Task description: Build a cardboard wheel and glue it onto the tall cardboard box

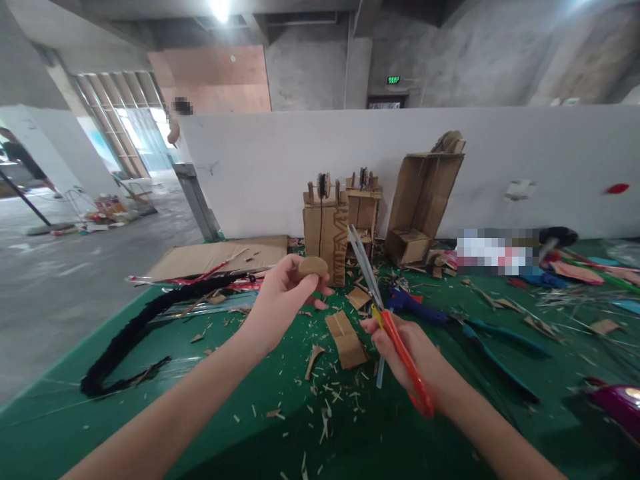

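My left hand pinches a small round cardboard disc between thumb and fingers. A pair of scissors with red handles is gripped in my right hand, its blades pointing up and away, nearly together. Blades and disc are apart. Under the hands lie a creased cardboard piece and many small trimmings. Just past my right hand is a blue glue gun, partly hidden. Beyond the disc stands a cardboard tower carrying a spool wound with dark cord.
A second small cardboard tower and a tall open cardboard box stand against the white partition. Teal-handled pliers lie at right, near a purple object. A black fuzzy strip and flat cardboard are at left.
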`<move>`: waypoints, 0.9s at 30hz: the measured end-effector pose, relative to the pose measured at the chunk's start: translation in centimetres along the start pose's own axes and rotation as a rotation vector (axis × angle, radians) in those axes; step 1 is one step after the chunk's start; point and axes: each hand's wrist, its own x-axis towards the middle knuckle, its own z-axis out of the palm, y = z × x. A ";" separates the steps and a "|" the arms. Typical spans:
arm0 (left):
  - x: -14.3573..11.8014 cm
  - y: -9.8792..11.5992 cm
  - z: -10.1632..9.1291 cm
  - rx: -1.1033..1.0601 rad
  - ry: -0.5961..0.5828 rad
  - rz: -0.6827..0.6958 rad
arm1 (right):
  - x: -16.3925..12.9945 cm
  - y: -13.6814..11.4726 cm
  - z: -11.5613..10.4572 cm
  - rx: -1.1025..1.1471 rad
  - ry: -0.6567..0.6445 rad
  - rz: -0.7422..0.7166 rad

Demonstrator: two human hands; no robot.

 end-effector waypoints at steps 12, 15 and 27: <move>0.0 0.5 0.1 -0.067 -0.040 -0.090 | -0.2 -1.2 -0.7 -0.008 -0.129 0.028; 0.1 0.3 0.0 -0.035 -0.034 -0.042 | -0.2 -1.2 -0.7 -0.018 -0.142 0.021; 0.0 0.6 0.2 -0.044 0.014 -0.022 | -0.3 -1.5 -0.7 -0.031 -0.164 0.098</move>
